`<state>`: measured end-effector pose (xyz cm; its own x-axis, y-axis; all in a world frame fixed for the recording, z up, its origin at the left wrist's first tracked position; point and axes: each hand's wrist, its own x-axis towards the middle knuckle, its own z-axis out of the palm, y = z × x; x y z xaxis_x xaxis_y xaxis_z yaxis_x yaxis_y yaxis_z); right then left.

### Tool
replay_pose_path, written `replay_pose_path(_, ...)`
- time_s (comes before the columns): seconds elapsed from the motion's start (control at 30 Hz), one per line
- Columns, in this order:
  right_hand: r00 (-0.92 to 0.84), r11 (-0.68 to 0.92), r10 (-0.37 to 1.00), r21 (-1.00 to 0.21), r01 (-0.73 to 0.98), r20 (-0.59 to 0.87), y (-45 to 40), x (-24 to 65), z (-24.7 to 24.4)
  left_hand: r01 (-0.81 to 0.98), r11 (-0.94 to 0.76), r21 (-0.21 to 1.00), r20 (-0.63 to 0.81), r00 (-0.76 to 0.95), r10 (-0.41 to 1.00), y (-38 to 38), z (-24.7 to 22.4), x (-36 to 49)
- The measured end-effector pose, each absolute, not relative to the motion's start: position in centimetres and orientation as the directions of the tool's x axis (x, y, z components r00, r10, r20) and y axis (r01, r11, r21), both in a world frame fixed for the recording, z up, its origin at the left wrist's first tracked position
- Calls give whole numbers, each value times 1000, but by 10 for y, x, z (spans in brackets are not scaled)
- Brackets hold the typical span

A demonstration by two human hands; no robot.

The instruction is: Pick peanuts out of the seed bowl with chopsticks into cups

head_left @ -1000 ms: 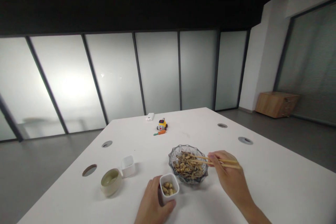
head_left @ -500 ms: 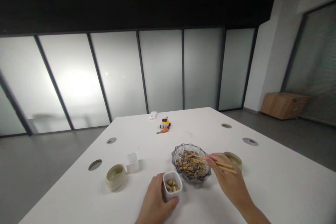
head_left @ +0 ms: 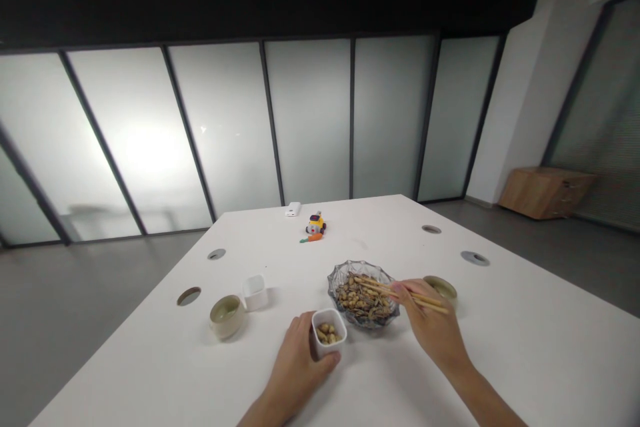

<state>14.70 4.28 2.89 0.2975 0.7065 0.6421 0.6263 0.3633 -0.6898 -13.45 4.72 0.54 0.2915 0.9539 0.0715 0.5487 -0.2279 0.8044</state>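
My left hand (head_left: pixel 303 363) is wrapped round a small white square cup (head_left: pixel 329 348), which holds several peanuts (head_left: pixel 328 333). In my right hand (head_left: pixel 430 323) is a pair of chopsticks (head_left: pixel 425 300), their tips down among the contents of a clear fluted glass bowl (head_left: pixel 340 270). That bowl is filled with a mix of what look like peanuts and striped sunflower seeds (head_left: pixel 365 300). Whether the tips pinch anything is too small to tell. Partly behind my right hand stands a green ceramic bowl (head_left: pixel 443 288).
Left on the white table (head_left: pixel 280 267) are another green ceramic bowl (head_left: pixel 227 327) and a second white square cup (head_left: pixel 255 293). Farther back lie a toy carrot (head_left: pixel 314 238), a yellow toy vehicle (head_left: pixel 316 223) and a white device (head_left: pixel 293 209). Round holes (head_left: pixel 189 296) pierce the tabletop near its sides.
The chopsticks have shifted slightly to the left, their sticks now closer together over the seeds. My left hand keeps its hold on the cup. The whole view has tilted a little.
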Motion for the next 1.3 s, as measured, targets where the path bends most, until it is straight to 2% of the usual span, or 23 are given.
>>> replay_pose_path(0.1,365,366,712,-761,535,599,42,147,35,527,-230,818,82,290,954,47,5,-135)
replay_pose_path(0.23,499,371,777,-919,132,385,41,143,45,507,-225,832,113,242,964,47,5,-135)
replay_pose_path(0.33,502,376,822,-918,-125,268,39,138,51,517,-216,829,126,204,971,48,5,-135)
replay_pose_path(0.4,449,371,856,-909,-191,255,37,135,52,522,-213,826,131,191,973,48,6,-135)
replay_pose_path(0.6,289,312,915,-948,-66,281,32,128,49,510,-249,823,175,189,966,47,5,-135)
replay_pose_path(0.73,387,355,865,-935,-21,320,31,131,52,516,-246,820,166,195,966,47,5,-136)
replay_pose_path(0.83,474,358,771,-905,230,425,31,135,54,525,-233,819,149,198,969,46,6,-136)
replay_pose_path(0.9,456,336,713,-831,443,532,31,136,52,528,-231,817,143,202,969,46,7,-136)
replay_pose_path(0.97,392,337,692,-752,567,606,32,136,48,530,-233,815,144,205,968,46,7,-136)
replay_pose_path(1.07,301,381,708,-704,600,639,33,133,42,531,-239,813,149,208,967,46,6,-136)
replay_pose_path(1.3,241,401,746,-708,582,621,36,129,34,522,-251,815,158,217,963,46,4,-136)
